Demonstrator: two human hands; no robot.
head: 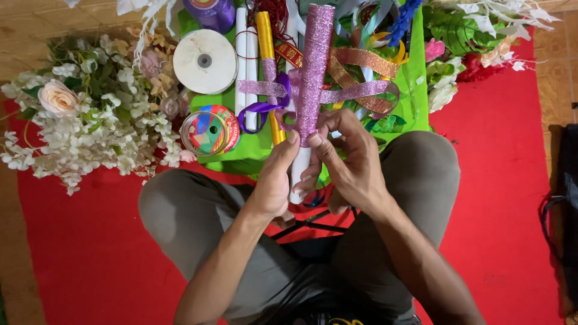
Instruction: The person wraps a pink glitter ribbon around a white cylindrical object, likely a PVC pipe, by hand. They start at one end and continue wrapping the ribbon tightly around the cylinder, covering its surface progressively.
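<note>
A pink glitter paper roll point(314, 66) stands upright in front of me, its white lower end point(299, 174) showing below. My left hand point(274, 180) and my right hand point(349, 159) both grip its lower part, thumbs pressed on the glitter edge. Pink glitter ribbon loops point(361, 91) spread out from the roll to both sides, with a purple ribbon point(265, 108) curling at the left. I sit cross-legged on a red carpet point(90, 253).
A green tray point(415, 102) holds ribbons, a white ribbon spool point(205, 61), a colourful tape roll point(211, 131), a gold roll point(265, 36) and white rolls point(242, 54). White artificial flowers point(84, 120) lie left, more flowers point(475, 42) at right. A dark bag point(563, 204) sits far right.
</note>
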